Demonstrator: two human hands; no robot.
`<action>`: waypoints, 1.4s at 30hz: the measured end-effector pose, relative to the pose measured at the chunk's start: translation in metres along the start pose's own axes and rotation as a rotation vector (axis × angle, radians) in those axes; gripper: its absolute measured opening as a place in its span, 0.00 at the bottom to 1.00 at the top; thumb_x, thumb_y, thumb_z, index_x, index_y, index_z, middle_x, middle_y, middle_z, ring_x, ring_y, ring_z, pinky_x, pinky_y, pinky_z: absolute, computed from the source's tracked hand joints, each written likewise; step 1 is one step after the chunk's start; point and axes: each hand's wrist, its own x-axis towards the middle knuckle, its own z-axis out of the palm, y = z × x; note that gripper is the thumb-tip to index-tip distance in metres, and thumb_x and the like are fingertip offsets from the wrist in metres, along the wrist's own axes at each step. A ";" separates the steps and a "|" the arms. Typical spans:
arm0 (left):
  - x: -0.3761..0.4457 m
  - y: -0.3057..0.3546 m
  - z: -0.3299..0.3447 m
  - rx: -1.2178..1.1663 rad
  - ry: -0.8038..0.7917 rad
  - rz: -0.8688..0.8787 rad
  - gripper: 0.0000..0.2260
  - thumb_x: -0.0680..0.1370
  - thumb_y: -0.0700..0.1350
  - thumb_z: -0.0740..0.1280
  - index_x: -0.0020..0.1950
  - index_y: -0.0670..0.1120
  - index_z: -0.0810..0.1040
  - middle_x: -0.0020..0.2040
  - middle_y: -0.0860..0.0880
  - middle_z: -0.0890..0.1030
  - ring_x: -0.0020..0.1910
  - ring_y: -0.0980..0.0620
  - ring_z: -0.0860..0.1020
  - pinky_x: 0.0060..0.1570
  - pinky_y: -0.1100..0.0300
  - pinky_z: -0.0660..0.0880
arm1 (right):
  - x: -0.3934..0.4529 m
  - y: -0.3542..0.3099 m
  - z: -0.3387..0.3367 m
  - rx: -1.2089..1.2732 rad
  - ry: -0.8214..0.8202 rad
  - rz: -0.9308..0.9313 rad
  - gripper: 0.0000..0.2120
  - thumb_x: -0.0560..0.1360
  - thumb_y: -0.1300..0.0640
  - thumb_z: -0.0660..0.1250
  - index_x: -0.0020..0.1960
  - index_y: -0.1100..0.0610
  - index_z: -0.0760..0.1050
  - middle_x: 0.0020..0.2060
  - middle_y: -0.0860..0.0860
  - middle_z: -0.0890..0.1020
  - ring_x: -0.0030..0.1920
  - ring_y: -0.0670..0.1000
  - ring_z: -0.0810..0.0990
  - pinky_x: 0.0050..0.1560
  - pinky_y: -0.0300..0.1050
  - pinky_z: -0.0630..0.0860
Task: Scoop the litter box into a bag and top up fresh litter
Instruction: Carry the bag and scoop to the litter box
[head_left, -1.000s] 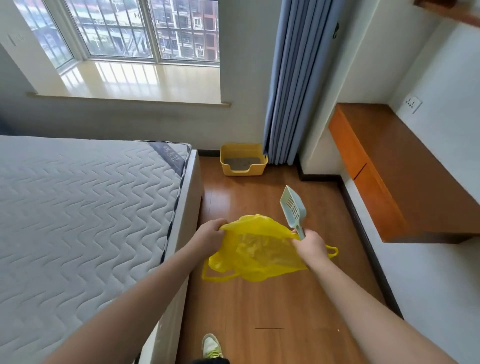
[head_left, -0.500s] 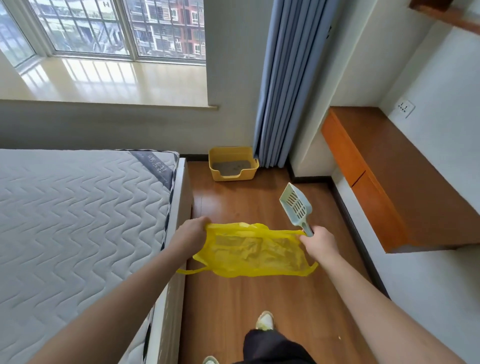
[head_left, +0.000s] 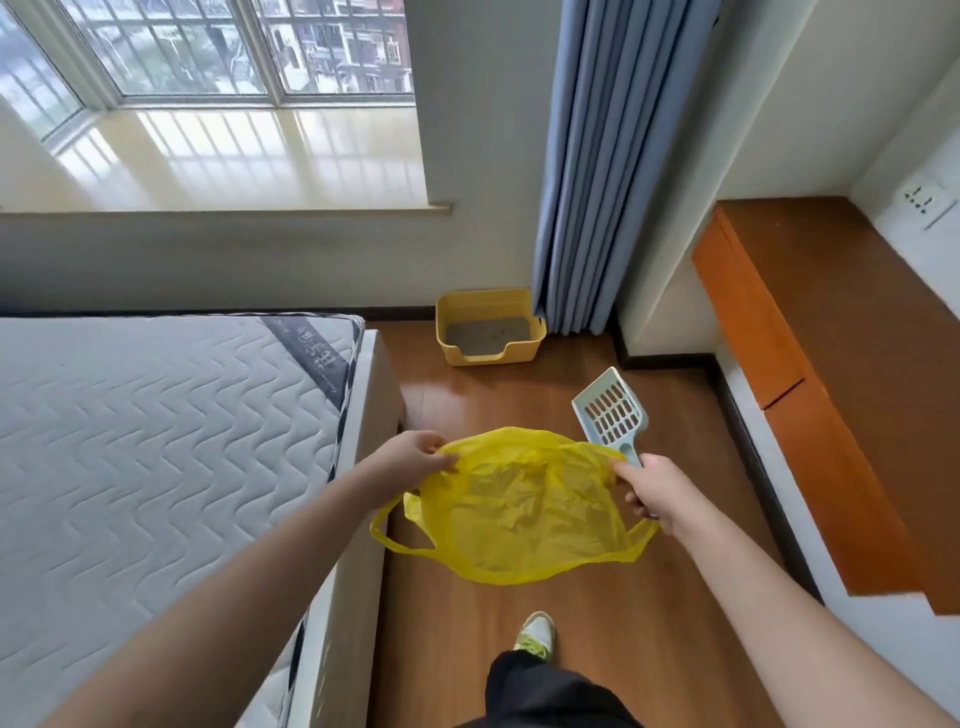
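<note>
A yellow plastic bag (head_left: 519, 512) hangs stretched between my two hands above the wooden floor. My left hand (head_left: 410, 457) pinches its left rim. My right hand (head_left: 657, 491) holds the bag's right rim together with the handle of a pale blue slotted litter scoop (head_left: 612, 413), whose blade points up and away. A yellow litter box (head_left: 491, 353) with grey litter in it stands on the floor by the far wall, next to the curtain, well ahead of both hands.
A bed with a quilted grey mattress (head_left: 156, 441) fills the left side. An orange-brown wall desk (head_left: 852, 364) runs along the right. A blue curtain (head_left: 602, 166) hangs beside the box. A strip of wood floor (head_left: 571, 623) lies between bed and desk; my shoe (head_left: 537, 631) is on it.
The view has moved forward along the floor and the litter box looks closer. The bag's mouth has been pulled wider between my hands, and the scoop stays in my right hand.
</note>
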 end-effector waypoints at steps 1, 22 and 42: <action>0.008 0.006 -0.003 -0.077 -0.016 -0.040 0.09 0.79 0.52 0.66 0.54 0.50 0.81 0.50 0.47 0.83 0.49 0.47 0.81 0.46 0.52 0.80 | 0.010 -0.007 -0.005 0.048 -0.019 0.003 0.07 0.78 0.55 0.65 0.44 0.58 0.75 0.32 0.53 0.76 0.27 0.48 0.72 0.24 0.39 0.65; 0.162 0.033 -0.080 -0.347 0.065 -0.076 0.10 0.79 0.55 0.66 0.53 0.51 0.81 0.45 0.46 0.84 0.42 0.47 0.80 0.43 0.52 0.77 | 0.158 -0.117 0.015 0.368 -0.157 0.063 0.07 0.79 0.56 0.64 0.52 0.57 0.78 0.47 0.57 0.85 0.48 0.58 0.84 0.55 0.55 0.79; 0.329 0.004 -0.154 -0.164 -0.152 0.060 0.13 0.77 0.58 0.68 0.45 0.49 0.82 0.37 0.54 0.81 0.36 0.58 0.77 0.40 0.60 0.74 | 0.277 -0.180 0.078 0.253 0.084 0.127 0.07 0.78 0.53 0.66 0.52 0.55 0.79 0.44 0.53 0.86 0.47 0.54 0.84 0.54 0.56 0.80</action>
